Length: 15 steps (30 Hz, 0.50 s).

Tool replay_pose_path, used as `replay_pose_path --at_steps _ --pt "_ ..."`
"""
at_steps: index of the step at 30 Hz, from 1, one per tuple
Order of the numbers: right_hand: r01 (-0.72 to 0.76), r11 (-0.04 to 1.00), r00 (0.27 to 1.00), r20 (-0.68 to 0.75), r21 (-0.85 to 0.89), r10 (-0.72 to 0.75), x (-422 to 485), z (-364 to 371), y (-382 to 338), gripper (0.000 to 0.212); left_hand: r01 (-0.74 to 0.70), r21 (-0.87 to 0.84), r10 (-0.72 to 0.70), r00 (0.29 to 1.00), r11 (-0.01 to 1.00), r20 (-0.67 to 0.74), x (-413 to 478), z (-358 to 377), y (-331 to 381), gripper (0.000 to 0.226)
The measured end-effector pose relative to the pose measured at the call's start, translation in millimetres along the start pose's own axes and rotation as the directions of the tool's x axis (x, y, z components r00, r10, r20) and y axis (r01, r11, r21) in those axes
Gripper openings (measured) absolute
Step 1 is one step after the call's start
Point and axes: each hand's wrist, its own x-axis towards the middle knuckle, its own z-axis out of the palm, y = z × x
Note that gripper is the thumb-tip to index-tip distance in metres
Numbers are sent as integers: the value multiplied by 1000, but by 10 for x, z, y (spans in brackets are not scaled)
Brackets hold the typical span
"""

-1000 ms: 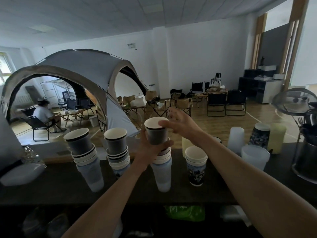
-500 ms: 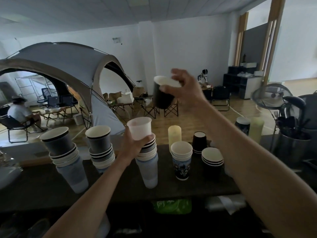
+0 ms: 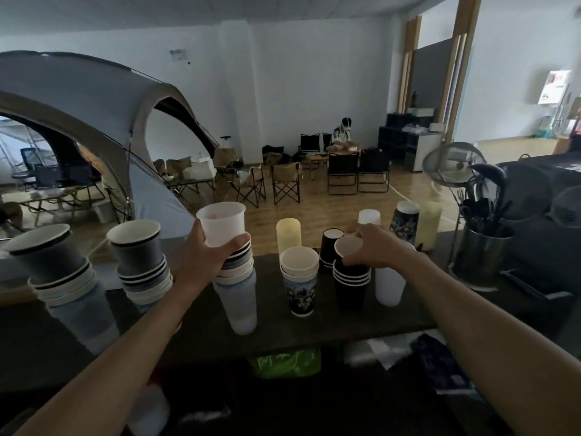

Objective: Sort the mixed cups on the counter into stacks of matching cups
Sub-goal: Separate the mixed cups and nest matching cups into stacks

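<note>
My left hand (image 3: pixel 209 258) grips a translucent white plastic cup (image 3: pixel 222 226) at the top of a mixed stack (image 3: pixel 237 297) of paper and plastic cups on the dark counter (image 3: pixel 201 328). My right hand (image 3: pixel 375 247) holds a black paper cup (image 3: pixel 347 247) by its rim, set into the top of a stack of black cups (image 3: pixel 350 286). A printed cup stack (image 3: pixel 300 283) stands between the two. Two more mixed stacks, one (image 3: pixel 141 262) and another (image 3: pixel 59 278), lean at the left.
Behind stand a pale yellow cup (image 3: pixel 288 234), another black cup (image 3: pixel 330 247), white plastic cups (image 3: pixel 388 286), a printed cup (image 3: pixel 405 223) and a yellowish cup (image 3: pixel 428 223). A metal utensil holder (image 3: pixel 481 256) with a strainer stands at the right. A tent and chairs fill the room beyond.
My right hand carried the black cup from high in the air down and right onto the black stack. My left hand still grips the white plastic cup on the mixed stack.
</note>
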Motion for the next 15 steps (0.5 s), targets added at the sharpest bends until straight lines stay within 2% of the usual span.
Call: replay_pose_path --at_steps 4,8,10,11,13,15 --pt "11 997 998 62 -82 -6 -24 45 16 80 21 -56 -21 1000 998 9 -34 43 35 98" --pt "51 983 994 104 -176 -33 -57 173 42 83 137 -214 -127 990 967 56 -132 124 56 82" --pt "63 968 996 79 -242 -45 -51 132 -41 89 162 -257 -151 987 953 60 -148 138 57 78" --pt "76 964 997 22 -253 -73 -48 70 -165 86 167 -261 -154 986 951 70 -156 131 65 74" --pt "124 981 976 -159 -151 -148 -87 -111 -563 73 176 -269 -157 983 947 91 -167 120 83 64" --pt "281 948 928 -293 147 -230 -140 -253 -1056 68 181 -265 -156 981 947 114 -172 119 69 59"
